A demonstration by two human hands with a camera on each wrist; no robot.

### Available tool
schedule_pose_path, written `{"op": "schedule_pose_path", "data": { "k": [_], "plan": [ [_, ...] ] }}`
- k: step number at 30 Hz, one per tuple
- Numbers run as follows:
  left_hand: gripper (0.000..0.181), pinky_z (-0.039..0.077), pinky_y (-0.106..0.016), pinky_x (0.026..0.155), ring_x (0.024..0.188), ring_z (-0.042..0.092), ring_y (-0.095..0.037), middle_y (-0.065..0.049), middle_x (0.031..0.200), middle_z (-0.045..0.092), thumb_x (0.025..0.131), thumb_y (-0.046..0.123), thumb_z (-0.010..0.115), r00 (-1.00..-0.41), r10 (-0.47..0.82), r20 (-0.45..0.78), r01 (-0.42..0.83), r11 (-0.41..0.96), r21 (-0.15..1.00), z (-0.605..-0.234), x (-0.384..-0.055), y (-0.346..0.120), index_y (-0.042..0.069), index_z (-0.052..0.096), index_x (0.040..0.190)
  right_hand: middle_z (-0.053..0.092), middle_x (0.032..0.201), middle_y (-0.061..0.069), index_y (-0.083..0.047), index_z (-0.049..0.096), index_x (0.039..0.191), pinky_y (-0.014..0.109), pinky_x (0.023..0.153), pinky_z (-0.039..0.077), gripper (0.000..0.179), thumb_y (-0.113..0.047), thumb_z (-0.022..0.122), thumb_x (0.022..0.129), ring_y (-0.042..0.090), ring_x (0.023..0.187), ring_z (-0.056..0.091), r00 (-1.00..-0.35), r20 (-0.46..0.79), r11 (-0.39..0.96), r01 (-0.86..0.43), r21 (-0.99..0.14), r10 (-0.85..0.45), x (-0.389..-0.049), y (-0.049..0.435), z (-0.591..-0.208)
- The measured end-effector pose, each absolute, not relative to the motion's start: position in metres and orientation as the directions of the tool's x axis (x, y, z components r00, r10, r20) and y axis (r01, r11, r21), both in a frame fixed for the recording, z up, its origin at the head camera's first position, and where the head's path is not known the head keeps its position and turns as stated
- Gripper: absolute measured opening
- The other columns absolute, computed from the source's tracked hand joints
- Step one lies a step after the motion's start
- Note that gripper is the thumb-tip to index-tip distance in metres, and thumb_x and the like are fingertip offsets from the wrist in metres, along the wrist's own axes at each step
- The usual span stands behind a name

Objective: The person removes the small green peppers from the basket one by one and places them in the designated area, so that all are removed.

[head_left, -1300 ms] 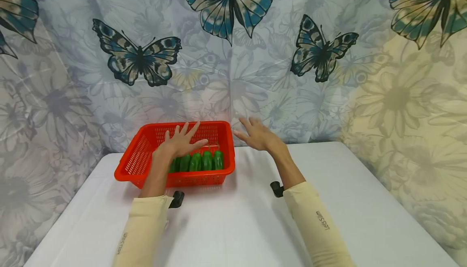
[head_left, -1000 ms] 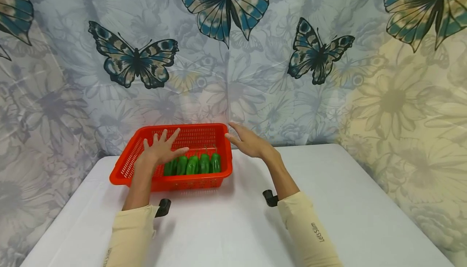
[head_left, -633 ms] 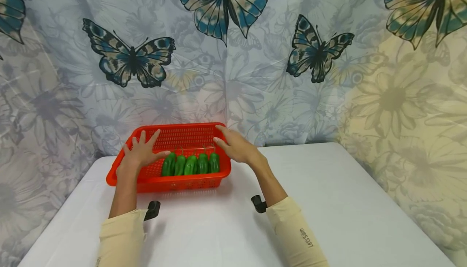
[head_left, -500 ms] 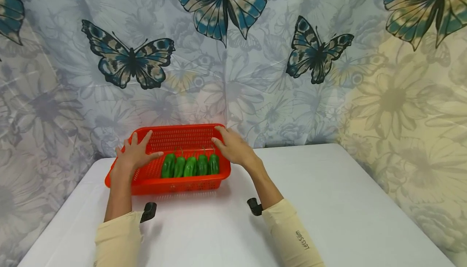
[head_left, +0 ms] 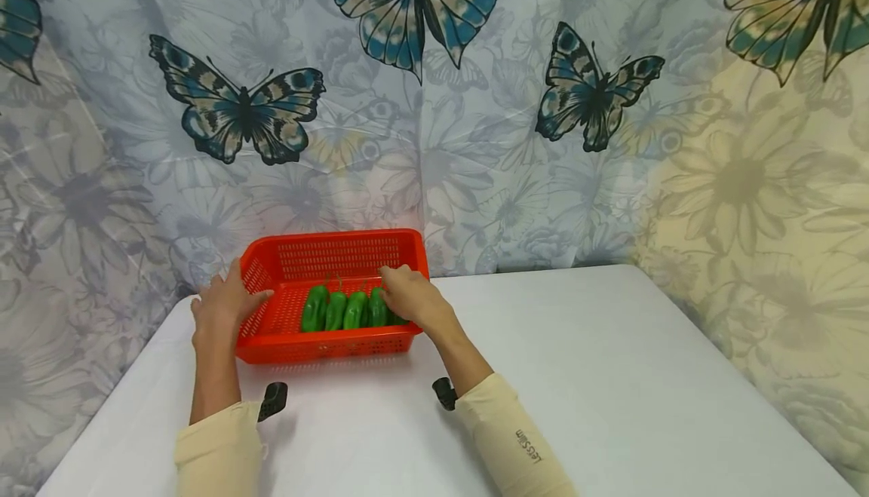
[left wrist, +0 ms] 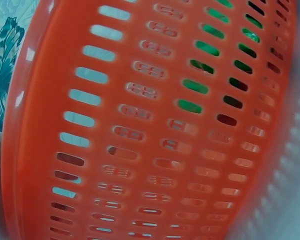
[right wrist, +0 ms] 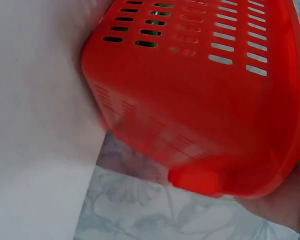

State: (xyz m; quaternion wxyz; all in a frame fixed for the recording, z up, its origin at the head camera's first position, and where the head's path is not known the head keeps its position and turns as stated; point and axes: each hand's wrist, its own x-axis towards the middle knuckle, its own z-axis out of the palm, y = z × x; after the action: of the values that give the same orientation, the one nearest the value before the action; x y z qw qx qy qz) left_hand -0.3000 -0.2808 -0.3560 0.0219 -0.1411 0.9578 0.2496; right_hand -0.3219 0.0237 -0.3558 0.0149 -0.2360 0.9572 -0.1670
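A red perforated plastic basket (head_left: 292, 343) stands at the back left of the table. Inside, several green peppers (head_left: 356, 311) lie side by side in a row, stems toward the back. My left hand (head_left: 220, 308) is at the basket's left end, thumb over the rim and fingers spread on the outer side. My right hand (head_left: 410, 297) reaches over the right end, its fingers bent down at the rightmost peppers; the fingertips are partly hidden. In the right wrist view part of that hand (right wrist: 285, 205) shows beyond the rim. Green shows through the slots in the left wrist view.
A white-covered table (head_left: 577, 376) extends to the right and front of the basket. Behind it hangs a cloth backdrop (head_left: 489, 180) with butterflies and flowers, close to the basket's back edge. Black wrist cameras (head_left: 274, 400) jut inward from both forearms.
Both hands have moved from above the basket: the left leftward and down to its left end, the right leftward and down over the rightmost peppers, its fingers now bent. The basket stays put.
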Motion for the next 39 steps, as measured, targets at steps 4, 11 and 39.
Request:
{"op": "schedule_pose_path", "data": {
  "k": [4,11,39],
  "plan": [
    [0.09,0.053,-0.066,0.097,0.122,0.054,-0.059,-0.041,0.145,0.045,0.099,0.035,0.064,-0.927,-0.334,-0.173,-0.375,0.786,0.491,-0.355,-0.298,-0.286,-0.002,0.012,0.162,0.074,0.096,0.008,-0.007,0.072,0.115,0.026,0.064,0.053,0.016,-0.01,0.062,0.103,0.017,0.072,0.062,-0.905,0.031,0.891,-0.424,-0.164,-0.425,-0.32,0.014,-0.359],
    [0.066,0.055,-0.061,0.09,0.111,0.062,-0.053,-0.041,0.135,0.051,0.103,0.021,0.054,-0.904,-0.393,-0.169,-0.422,0.754,0.503,-0.363,-0.298,-0.287,-0.007,0.026,0.155,0.076,0.082,0.002,-0.014,0.075,0.082,0.032,0.063,0.061,0.02,-0.01,0.066,0.098,0.019,0.072,0.071,-0.902,0.116,0.906,-0.399,0.14,-0.416,-0.321,0.006,-0.373],
    [0.052,0.055,-0.049,0.072,0.082,0.067,-0.04,-0.032,0.098,0.064,0.105,0.024,0.052,-0.893,-0.421,-0.159,-0.444,0.762,0.471,-0.361,-0.293,-0.288,-0.02,0.045,0.133,0.063,0.063,-0.004,-0.019,0.068,0.071,0.027,0.058,0.054,0.027,-0.014,0.066,0.097,0.015,0.066,0.066,-0.914,0.045,0.882,-0.375,0.286,-0.404,-0.321,-0.003,-0.376]
  ]
}}
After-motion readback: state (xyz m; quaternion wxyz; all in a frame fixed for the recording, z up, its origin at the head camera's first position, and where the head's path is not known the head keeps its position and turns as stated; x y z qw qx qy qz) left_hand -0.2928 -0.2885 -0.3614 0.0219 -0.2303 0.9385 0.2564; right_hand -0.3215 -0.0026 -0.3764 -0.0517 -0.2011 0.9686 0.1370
